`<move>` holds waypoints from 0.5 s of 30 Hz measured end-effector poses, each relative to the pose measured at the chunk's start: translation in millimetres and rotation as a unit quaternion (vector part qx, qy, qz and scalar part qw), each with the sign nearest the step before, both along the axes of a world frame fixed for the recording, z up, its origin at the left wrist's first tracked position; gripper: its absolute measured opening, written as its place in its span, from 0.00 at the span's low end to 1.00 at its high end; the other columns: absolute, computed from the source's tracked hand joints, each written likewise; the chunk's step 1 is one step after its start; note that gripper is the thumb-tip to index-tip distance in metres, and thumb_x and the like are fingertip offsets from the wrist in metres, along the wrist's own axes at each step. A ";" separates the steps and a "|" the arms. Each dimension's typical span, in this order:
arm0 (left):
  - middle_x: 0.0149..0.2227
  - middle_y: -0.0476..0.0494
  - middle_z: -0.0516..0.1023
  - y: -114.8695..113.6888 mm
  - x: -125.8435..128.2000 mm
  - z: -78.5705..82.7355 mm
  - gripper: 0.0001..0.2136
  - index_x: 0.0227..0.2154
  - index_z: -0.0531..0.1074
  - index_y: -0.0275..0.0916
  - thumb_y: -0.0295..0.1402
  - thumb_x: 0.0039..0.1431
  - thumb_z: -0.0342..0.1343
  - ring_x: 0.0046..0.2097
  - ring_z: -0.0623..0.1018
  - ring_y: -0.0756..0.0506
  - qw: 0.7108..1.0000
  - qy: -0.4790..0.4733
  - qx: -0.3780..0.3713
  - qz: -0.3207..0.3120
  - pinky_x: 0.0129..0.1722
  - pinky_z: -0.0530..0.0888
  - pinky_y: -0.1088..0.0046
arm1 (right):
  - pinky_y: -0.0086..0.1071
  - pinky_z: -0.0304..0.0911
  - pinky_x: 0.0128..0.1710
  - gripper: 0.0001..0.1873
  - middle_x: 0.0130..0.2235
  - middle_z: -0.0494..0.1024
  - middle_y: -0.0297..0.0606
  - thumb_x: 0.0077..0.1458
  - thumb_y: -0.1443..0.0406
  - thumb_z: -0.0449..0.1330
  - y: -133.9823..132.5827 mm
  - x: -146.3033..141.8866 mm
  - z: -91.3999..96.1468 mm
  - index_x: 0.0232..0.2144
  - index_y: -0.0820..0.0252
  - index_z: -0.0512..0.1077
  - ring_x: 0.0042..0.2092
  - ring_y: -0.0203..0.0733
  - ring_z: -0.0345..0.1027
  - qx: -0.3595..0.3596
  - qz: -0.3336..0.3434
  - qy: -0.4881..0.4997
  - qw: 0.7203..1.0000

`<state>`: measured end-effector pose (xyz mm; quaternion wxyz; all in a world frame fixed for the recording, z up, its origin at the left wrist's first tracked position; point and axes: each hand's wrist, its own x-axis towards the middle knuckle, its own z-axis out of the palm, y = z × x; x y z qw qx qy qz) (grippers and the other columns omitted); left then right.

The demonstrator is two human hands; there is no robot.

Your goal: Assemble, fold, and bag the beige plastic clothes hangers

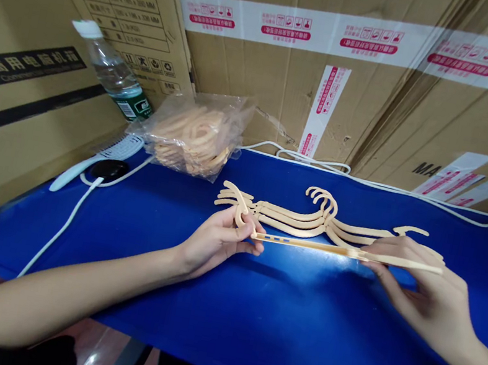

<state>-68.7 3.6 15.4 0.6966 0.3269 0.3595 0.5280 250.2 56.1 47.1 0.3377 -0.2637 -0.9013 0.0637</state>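
Observation:
A beige plastic hanger (pixel 308 245) is held level above the blue table, seen nearly edge-on, with small slots near its left end. My left hand (pixel 219 238) pinches that end, where a curved beige part (pixel 236 195) rises between thumb and fingers. At the other end, my right hand (pixel 427 293) grips the hanger between thumb and fingers; some of its fingers are hidden. Just behind, several matching hangers (pixel 294 221) lie together on the table, their hooks pointing away from me. The right hand partly covers their right ends.
A clear bag (pixel 198 136) of beige hanger parts lies at the back left, beside a tilted water bottle (pixel 115 72). A pale hairbrush (pixel 101 157) and black round device (pixel 108 169) are nearby. White cables run over the blue table (pixel 291 342); cardboard boxes (pixel 263 73) wall the back.

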 end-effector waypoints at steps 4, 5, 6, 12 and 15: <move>0.32 0.45 0.77 0.1 -0.3 -0.2 0.14 0.27 0.72 0.33 0.34 0.49 0.71 0.31 0.79 0.46 1.000 0.000 0.001 0.011 0.35 0.76 0.68 | 0.37 0.67 0.38 0.14 0.38 0.78 0.39 0.59 0.74 0.60 -1.6 -0.8 0.5 0.43 0.51 0.73 0.40 0.46 0.74 0.012 -0.007 -0.014 1.000; 0.32 0.45 0.77 0.0 -0.3 -0.4 0.14 0.27 0.72 0.33 0.34 0.49 0.72 0.31 0.79 0.46 1.000 0.001 0.001 0.014 0.35 0.76 0.68 | 0.37 0.67 0.37 0.14 0.38 0.78 0.39 0.59 0.74 0.60 -2.5 -1.4 1.0 0.43 0.51 0.73 0.40 0.46 0.74 0.012 -0.009 -0.014 1.000; 0.32 0.45 0.77 -0.2 -0.3 -0.7 0.14 0.27 0.71 0.33 0.34 0.49 0.72 0.31 0.79 0.46 1.000 0.003 0.001 0.018 0.35 0.76 0.68 | 0.38 0.67 0.37 0.14 0.38 0.78 0.39 0.59 0.73 0.60 -3.7 -2.3 1.5 0.43 0.50 0.73 0.40 0.47 0.74 0.010 -0.010 -0.011 1.000; 0.28 0.47 0.76 -1.0 -0.9 -2.9 0.12 0.27 0.71 0.34 0.31 0.50 0.71 0.28 0.77 0.49 0.997 0.025 0.019 0.067 0.31 0.74 0.71 | 0.42 0.70 0.38 0.16 0.38 0.79 0.34 0.59 0.70 0.58 -11.3 -6.4 0.2 0.44 0.41 0.73 0.41 0.49 0.75 -0.054 -0.011 0.007 0.998; 0.28 0.47 0.77 -1.1 -1.0 -3.2 0.13 0.26 0.71 0.34 0.31 0.49 0.71 0.27 0.76 0.50 0.995 0.040 0.024 0.087 0.30 0.74 0.73 | 0.42 0.71 0.39 0.16 0.39 0.79 0.33 0.59 0.69 0.58 -14.1 -6.8 -2.3 0.44 0.40 0.74 0.43 0.49 0.75 -0.075 -0.011 0.010 0.997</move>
